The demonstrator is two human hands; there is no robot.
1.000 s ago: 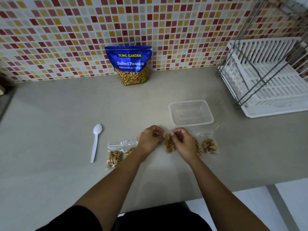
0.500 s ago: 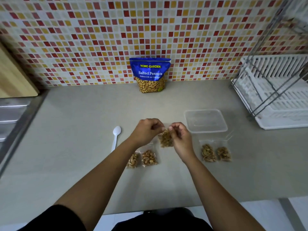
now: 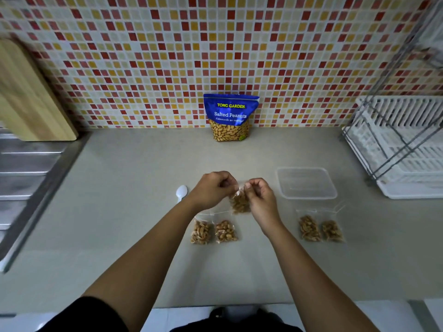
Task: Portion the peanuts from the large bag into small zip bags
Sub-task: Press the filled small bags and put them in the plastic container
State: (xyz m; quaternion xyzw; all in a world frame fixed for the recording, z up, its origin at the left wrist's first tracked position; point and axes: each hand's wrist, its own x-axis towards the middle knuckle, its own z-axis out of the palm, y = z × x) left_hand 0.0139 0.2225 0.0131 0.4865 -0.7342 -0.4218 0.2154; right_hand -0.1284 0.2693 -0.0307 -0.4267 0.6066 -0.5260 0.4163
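Small zip bag (image 3: pixel 239 201), part-filled with peanuts, held up just above the table (image 3: pixel 119 212), near the middle. Pinched at the top strip from both sides: left hand (image 3: pixel 211 190) clamped on the left corner, right hand (image 3: pixel 261 200) clamped on the right, fingers curled over the film. Seal closed or not: impossible to tell.

Probably light, limp and slick: thin plastic, sagging under the loose nuts at the bottom. Best taken by the stiffer zip strip, never by the belly, and kept mouth-up until pressed shut along the whole seam. Likely to spill if tilted with the seal half done.

Nearer on the table, a left pair of filled bags (image 3: pixel 202 232) side by side, and a right pair of filled bags (image 3: pixel 309 227). White spoon (image 3: pixel 181 192) partly hidden behind the left wrist. Clear tub (image 3: pixel 306 183) to the right, a little farther. Large peanut bag (image 3: pixel 230 117) upright against the tiled wall, well apart. Dish rack (image 3: pixel 402 149) at far right; wooden board (image 3: pixel 31 97) and steel drainer (image 3: pixel 24 176) at left.
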